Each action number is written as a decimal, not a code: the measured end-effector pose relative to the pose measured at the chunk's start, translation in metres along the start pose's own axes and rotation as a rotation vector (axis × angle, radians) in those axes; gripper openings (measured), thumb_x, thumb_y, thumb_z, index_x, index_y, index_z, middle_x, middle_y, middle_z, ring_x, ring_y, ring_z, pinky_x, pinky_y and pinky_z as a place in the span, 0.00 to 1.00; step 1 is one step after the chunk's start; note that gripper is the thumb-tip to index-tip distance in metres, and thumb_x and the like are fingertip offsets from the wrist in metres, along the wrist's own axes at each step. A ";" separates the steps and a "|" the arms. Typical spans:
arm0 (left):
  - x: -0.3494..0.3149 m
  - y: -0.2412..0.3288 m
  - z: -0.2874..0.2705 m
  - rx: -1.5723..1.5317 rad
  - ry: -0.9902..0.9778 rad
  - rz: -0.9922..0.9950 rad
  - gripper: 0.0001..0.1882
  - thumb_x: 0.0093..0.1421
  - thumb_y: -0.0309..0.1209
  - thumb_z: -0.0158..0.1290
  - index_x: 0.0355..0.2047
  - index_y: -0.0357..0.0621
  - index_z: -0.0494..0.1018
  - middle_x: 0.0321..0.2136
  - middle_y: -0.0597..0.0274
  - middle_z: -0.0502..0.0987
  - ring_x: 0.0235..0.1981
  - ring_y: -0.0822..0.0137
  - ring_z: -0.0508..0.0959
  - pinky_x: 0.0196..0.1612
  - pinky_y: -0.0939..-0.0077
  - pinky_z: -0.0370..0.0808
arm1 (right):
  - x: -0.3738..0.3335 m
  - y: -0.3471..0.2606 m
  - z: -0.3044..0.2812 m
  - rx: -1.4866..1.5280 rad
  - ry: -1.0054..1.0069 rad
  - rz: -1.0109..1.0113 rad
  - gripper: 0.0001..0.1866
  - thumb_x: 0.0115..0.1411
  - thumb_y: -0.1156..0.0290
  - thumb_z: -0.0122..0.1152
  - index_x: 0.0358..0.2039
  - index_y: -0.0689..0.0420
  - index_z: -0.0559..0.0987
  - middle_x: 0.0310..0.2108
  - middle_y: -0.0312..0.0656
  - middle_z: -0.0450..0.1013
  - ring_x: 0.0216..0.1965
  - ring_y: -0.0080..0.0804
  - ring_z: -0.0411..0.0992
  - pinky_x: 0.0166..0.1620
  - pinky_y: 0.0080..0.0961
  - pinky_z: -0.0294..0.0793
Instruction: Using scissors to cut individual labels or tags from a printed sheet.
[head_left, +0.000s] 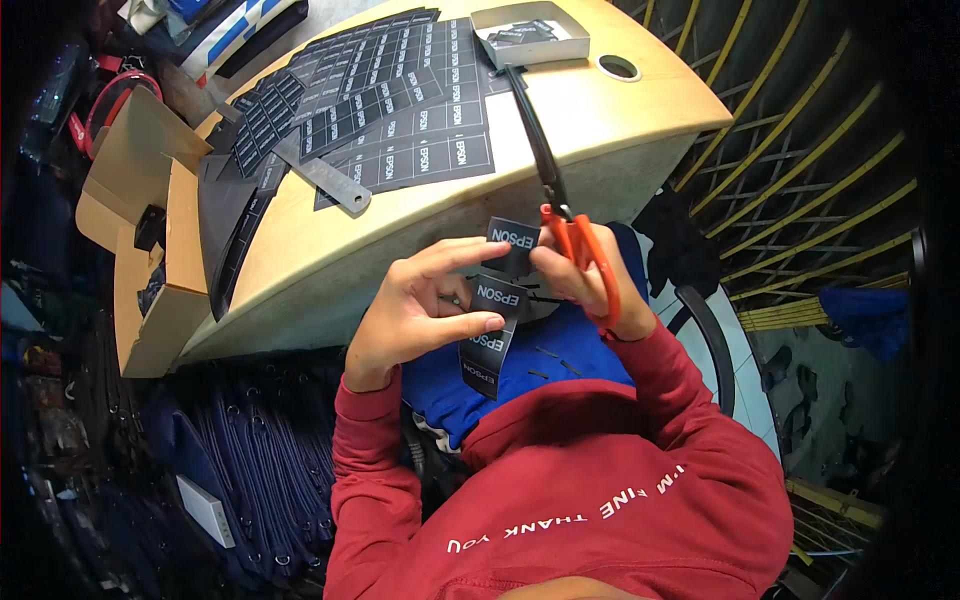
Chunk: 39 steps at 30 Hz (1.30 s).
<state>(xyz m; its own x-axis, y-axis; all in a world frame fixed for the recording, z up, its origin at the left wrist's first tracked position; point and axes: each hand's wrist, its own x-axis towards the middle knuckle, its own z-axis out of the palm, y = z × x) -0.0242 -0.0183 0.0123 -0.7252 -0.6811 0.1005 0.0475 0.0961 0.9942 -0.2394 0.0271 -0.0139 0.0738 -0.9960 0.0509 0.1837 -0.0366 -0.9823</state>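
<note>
My left hand (415, 305) pinches a strip of black printed labels (490, 335) in front of my chest, thumb and fingers on its upper part; the strip hangs down over my blue lap. My right hand (585, 285) is in the orange handles of long scissors (545, 165), whose dark blades point away over the table edge. The same hand's fingers touch the top label (513, 240) of the strip. Both sleeves are red.
A curved wooden table (610, 130) carries sheets of black labels (400, 100), a metal ruler (325, 175) and a small grey box (530, 35) with cut pieces. Cardboard boxes (150, 230) stand at the left. Dark blue garments (230, 450) lie below left.
</note>
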 end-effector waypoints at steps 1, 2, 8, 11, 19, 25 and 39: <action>-0.001 -0.003 -0.001 -0.032 0.006 -0.028 0.31 0.47 0.16 0.62 0.54 0.38 0.68 0.53 0.60 0.64 0.33 0.77 0.75 0.37 0.83 0.78 | 0.005 -0.001 0.003 -0.020 -0.011 -0.019 0.11 0.57 0.65 0.61 0.26 0.60 0.74 0.18 0.26 0.63 0.19 0.11 0.59 0.21 0.13 0.57; 0.000 -0.002 0.000 -0.031 0.000 -0.018 0.31 0.47 0.16 0.62 0.54 0.38 0.68 0.53 0.60 0.64 0.33 0.77 0.75 0.37 0.83 0.78 | 0.009 -0.003 0.004 -0.043 -0.020 -0.037 0.11 0.57 0.67 0.62 0.25 0.60 0.73 0.18 0.26 0.64 0.20 0.10 0.59 0.21 0.13 0.57; -0.003 0.006 -0.007 -0.034 0.129 -0.060 0.31 0.46 0.17 0.63 0.52 0.38 0.68 0.49 0.60 0.69 0.29 0.81 0.71 0.31 0.88 0.73 | 0.079 -0.017 -0.021 -0.322 0.087 -0.319 0.13 0.58 0.64 0.61 0.24 0.60 0.73 0.18 0.25 0.61 0.22 0.11 0.55 0.23 0.16 0.55; -0.004 0.004 -0.007 -0.081 0.207 0.002 0.24 0.47 0.17 0.64 0.44 0.39 0.69 0.45 0.57 0.71 0.29 0.80 0.73 0.30 0.88 0.73 | 0.144 -0.032 -0.042 -0.447 0.207 -0.508 0.12 0.58 0.66 0.61 0.24 0.62 0.75 0.17 0.25 0.62 0.21 0.11 0.56 0.22 0.17 0.55; -0.013 -0.001 -0.016 -0.039 0.289 0.062 0.13 0.51 0.18 0.61 0.35 0.38 0.71 0.24 0.67 0.74 0.25 0.82 0.73 0.25 0.91 0.67 | 0.217 -0.041 -0.078 -0.777 0.608 -0.467 0.15 0.53 0.63 0.58 0.28 0.66 0.77 0.22 0.55 0.74 0.29 0.49 0.76 0.31 0.34 0.72; -0.007 -0.006 -0.017 0.017 0.395 0.170 0.16 0.52 0.15 0.58 0.43 0.34 0.72 0.25 0.64 0.76 0.25 0.81 0.73 0.26 0.90 0.68 | 0.101 -0.017 -0.024 -0.321 0.155 -0.353 0.13 0.60 0.65 0.60 0.32 0.65 0.76 0.20 0.24 0.61 0.21 0.11 0.54 0.24 0.14 0.54; 0.001 -0.010 -0.006 -0.006 0.325 0.149 0.19 0.53 0.17 0.59 0.46 0.36 0.71 0.17 0.77 0.64 0.19 0.87 0.63 0.20 0.90 0.59 | 0.038 0.001 0.034 0.043 -0.070 -0.170 0.10 0.56 0.70 0.65 0.32 0.61 0.74 0.22 0.27 0.66 0.23 0.09 0.61 0.25 0.09 0.59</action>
<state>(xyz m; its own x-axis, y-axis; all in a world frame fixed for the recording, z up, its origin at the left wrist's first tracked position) -0.0214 -0.0238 0.0029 -0.4536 -0.8553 0.2503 0.1410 0.2085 0.9678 -0.2032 -0.0080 -0.0068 0.1057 -0.9676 0.2294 0.2410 -0.1989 -0.9499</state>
